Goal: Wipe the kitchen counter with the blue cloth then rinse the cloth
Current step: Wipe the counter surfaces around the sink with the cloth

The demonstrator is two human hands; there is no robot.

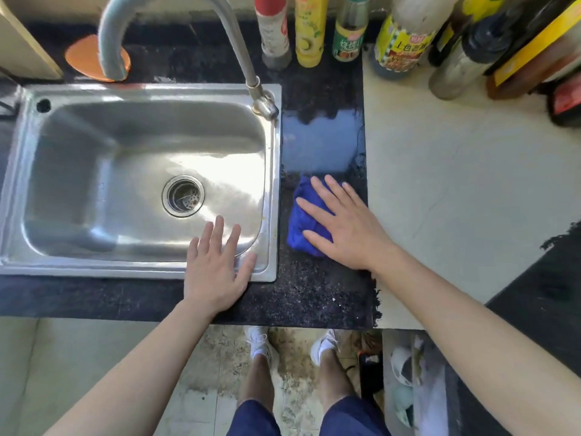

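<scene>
A crumpled blue cloth lies on the dark speckled counter just right of the steel sink. My right hand presses flat on top of the cloth, fingers spread and pointing up-left. A wet shiny patch on the counter lies just beyond the cloth. My left hand rests palm down over the sink's front right rim, fingers apart, holding nothing. The curved metal tap rises from the sink's back right corner, with no water visible.
Several sauce and oil bottles stand along the back of the counter. A pale tiled surface extends to the right. An orange disc lies behind the sink. My feet in white shoes stand on the floor below.
</scene>
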